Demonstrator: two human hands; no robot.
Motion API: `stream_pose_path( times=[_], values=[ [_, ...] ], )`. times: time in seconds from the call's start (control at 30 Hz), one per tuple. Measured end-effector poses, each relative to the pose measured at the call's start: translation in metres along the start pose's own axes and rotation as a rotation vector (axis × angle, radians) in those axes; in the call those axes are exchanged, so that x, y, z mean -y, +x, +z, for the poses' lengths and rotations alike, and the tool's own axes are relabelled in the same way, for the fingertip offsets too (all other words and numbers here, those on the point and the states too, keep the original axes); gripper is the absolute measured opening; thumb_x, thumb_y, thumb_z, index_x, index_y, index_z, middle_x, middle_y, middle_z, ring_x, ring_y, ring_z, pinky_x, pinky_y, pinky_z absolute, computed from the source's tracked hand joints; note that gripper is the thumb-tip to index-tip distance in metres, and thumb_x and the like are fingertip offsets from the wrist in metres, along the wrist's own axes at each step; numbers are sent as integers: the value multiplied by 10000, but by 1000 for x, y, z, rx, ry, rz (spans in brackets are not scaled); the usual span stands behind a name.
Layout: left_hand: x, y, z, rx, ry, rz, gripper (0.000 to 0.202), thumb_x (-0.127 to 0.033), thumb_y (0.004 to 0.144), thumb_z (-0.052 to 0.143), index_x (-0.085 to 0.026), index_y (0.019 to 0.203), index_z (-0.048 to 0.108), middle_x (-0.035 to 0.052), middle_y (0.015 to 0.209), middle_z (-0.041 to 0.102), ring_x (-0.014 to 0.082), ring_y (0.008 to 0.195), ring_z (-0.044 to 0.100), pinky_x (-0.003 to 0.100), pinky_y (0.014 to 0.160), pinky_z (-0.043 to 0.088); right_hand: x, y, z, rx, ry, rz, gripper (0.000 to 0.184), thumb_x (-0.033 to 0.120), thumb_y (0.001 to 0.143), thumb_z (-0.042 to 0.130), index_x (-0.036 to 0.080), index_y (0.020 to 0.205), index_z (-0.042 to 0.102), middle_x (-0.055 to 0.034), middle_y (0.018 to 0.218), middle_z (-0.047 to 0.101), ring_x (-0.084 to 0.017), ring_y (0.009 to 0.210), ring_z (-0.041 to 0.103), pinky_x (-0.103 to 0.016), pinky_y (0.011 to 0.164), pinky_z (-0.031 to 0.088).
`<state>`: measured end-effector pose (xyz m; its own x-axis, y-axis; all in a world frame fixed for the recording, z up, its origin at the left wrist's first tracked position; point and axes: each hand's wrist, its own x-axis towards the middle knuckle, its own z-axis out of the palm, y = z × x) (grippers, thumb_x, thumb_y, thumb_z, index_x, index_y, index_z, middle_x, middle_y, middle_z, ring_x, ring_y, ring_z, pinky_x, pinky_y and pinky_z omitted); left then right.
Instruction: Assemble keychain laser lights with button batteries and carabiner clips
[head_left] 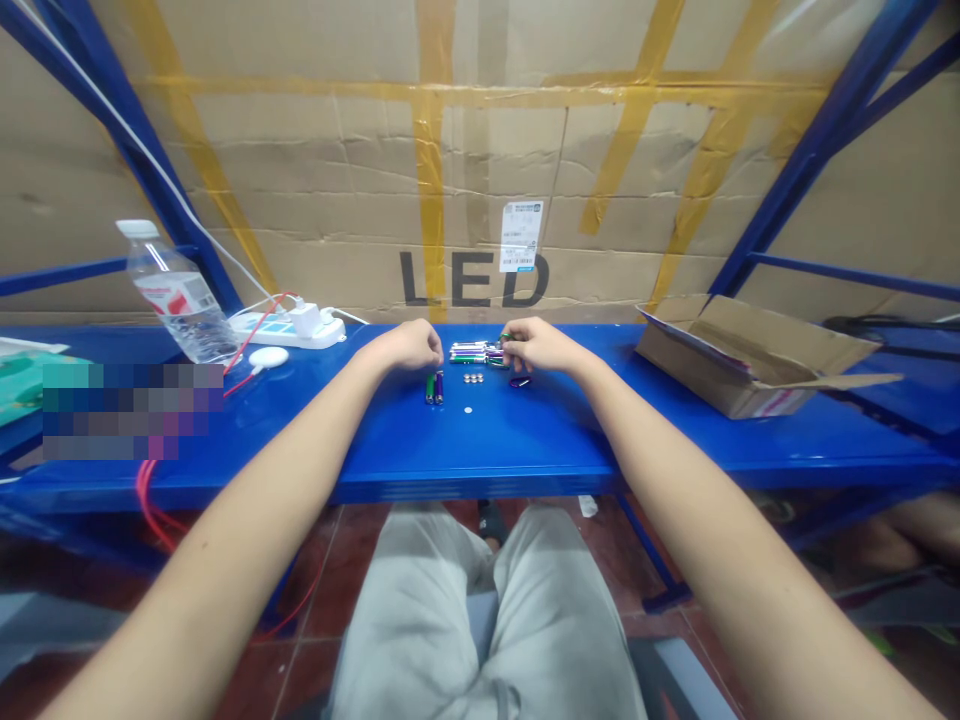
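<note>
My left hand (417,345) is at the table's far middle, fingers bent down and pressed together. Whatever may be in them is hidden. Just below it, a green and a purple small metallic tube (435,388) lie side by side. Across from it, my right hand (534,346) is closed, its fingertips at the right end of a row of shiny metallic tubes (470,353) in silver, green and purple. A bit of green shows at those fingertips, too small to name. Between the hands sit several small round silvery pieces (473,379). A purple piece (519,381) lies under my right hand.
A small white disc (468,410) lies nearer the front edge of the blue table (480,450). An open cardboard box (750,360) stands right. On the left are a plastic bottle (180,300), a power strip (289,327), a white round charger (268,357) and red cables (150,500).
</note>
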<state>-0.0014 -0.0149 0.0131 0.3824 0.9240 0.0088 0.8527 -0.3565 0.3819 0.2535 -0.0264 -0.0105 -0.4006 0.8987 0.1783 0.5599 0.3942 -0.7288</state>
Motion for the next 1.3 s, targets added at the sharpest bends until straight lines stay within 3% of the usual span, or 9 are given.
stream_pose_path(
  times=[0.13,0.2,0.3,0.5,0.7,0.8,0.9,1.0,1.3],
  values=[
    [-8,-2,5,-213,-116,171,96,-202,768,648,-186,798,737,54,859,754,202,805,667,312,742,484,6,-2,1,0,40,-5,122,105,893,566,165,788,545,-42,728,678,-115,528,597,-223,445,440],
    [-17,-3,14,-278,-179,329,105,-216,789,644,-178,856,715,49,874,740,189,811,661,307,751,484,11,-3,3,14,83,-15,141,106,902,552,166,775,541,-39,725,676,-112,521,590,-224,443,448],
    [-31,-4,29,-371,-232,461,120,-217,795,659,-159,900,665,38,816,703,171,769,640,287,711,477,18,-5,6,41,162,-35,137,132,917,553,169,786,542,-29,714,675,-108,517,588,-215,440,453],
    [-39,-3,41,-471,-235,557,82,-176,825,629,-169,904,650,7,753,678,137,691,605,259,663,451,25,-8,10,94,196,-59,159,208,933,582,165,789,533,-22,650,655,-101,503,574,-205,446,453],
    [-36,-2,41,-488,-308,512,54,-179,811,611,-167,855,639,10,744,679,140,689,616,261,660,467,20,-6,12,59,60,-96,69,170,929,540,149,893,595,-16,695,646,-102,506,550,-210,454,441],
    [-35,0,42,-501,-387,465,71,-154,767,608,-165,835,619,7,741,668,141,697,620,264,670,481,19,-5,13,41,-97,-165,223,132,921,491,137,1080,646,-25,736,680,-123,545,576,-245,555,496],
    [-33,3,42,-522,-455,434,84,-156,747,607,-167,830,611,1,741,656,135,689,604,262,662,479,20,-4,15,-8,-202,-284,424,109,898,474,143,1299,607,-81,979,743,-205,853,680,-340,831,541],
    [-32,6,40,-506,-516,430,132,-146,741,585,-165,862,631,-2,746,655,131,687,598,257,648,471,19,-2,17,-28,-259,-346,551,117,882,480,154,1431,514,-115,1239,691,-262,1120,634,-422,995,482],
    [-29,10,40,-427,-617,407,124,-140,734,576,-162,842,631,-5,698,640,126,634,591,255,600,465,16,0,21,-50,-330,-288,491,90,882,445,152,1360,537,-154,1327,637,-289,1137,615,-422,958,483]
  ],
)
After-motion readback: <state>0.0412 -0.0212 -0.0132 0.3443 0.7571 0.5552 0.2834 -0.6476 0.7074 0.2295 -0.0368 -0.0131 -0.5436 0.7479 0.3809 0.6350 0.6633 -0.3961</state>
